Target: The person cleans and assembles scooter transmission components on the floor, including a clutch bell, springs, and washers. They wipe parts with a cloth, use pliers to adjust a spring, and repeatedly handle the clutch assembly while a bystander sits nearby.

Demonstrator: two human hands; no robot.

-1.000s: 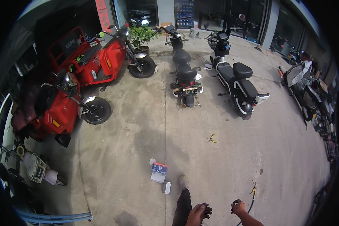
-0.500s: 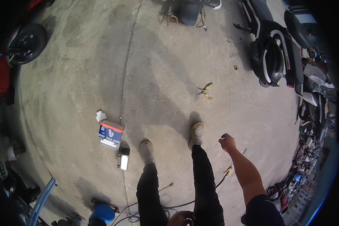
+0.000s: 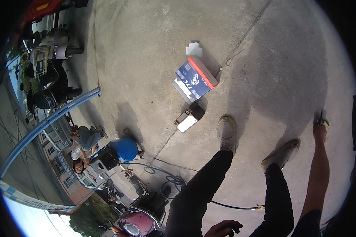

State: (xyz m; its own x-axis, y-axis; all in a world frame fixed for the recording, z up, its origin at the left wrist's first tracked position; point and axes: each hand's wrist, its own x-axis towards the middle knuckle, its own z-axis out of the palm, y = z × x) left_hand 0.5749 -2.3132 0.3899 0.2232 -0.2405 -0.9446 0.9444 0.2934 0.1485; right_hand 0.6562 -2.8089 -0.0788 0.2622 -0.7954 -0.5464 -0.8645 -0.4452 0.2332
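Far out to the right, my right hand (image 3: 319, 133) is closed around the yellow-handled pliers (image 3: 324, 123), whose dark jaws point away from me. The fingers hide part of the handles. My left hand (image 3: 223, 229) hangs low at the bottom edge beside my leg, loosely bent with fingers apart and nothing visible in it. Ahead of my left shoe (image 3: 226, 132) lies a blue, white and orange cardboard box (image 3: 196, 80). Close to it are a small dark part with a bright white face (image 3: 186, 123) and a crumpled white piece (image 3: 194, 49).
A black air hose (image 3: 233, 205) with a brass-coloured end runs behind my legs. To the left are a blue tank (image 3: 125, 149), a blue metal rail (image 3: 51, 124), parked scooters (image 3: 47, 94) and a crouching person (image 3: 87, 144). A pink scooter (image 3: 136, 224) stands at lower left.
My view has swung left, bringing the box nearer the middle. My right hand has reached the pliers on the floor and taken hold of them. More of my left hand shows.
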